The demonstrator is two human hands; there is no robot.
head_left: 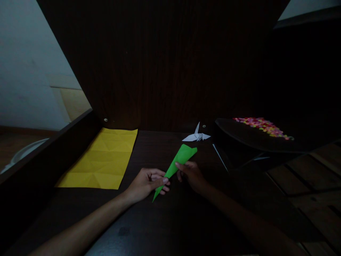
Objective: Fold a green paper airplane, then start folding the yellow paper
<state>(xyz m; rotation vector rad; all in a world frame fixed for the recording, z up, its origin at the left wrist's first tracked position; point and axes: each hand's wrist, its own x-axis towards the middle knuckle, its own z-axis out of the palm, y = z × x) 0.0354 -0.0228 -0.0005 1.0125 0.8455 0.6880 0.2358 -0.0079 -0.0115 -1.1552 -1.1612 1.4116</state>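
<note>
A piece of green folded paper (pixel 178 159), long and narrowing to a point at its lower left end, is held between both hands above the dark table. My left hand (pixel 150 182) pinches its narrow part, with the thumb on top and the fingers beneath. Higher up, near the wide end, my right hand (pixel 192 174) grips the paper's right edge with thumb and fingers. Just beyond the paper's wide end lies a white folded paper crane (pixel 196 136). To the left, a creased sheet of yellow paper (pixel 99 161) is spread on the table.
A dark wooden panel (pixel 160 71) rises behind the table (pixel 149 145), and a raised edge (pixel 53 142) borders the left side. On the right stands a dark surface bearing pink, red and yellow small pieces (pixel 262 127). A thin white strip (pixel 220 157) lies near it.
</note>
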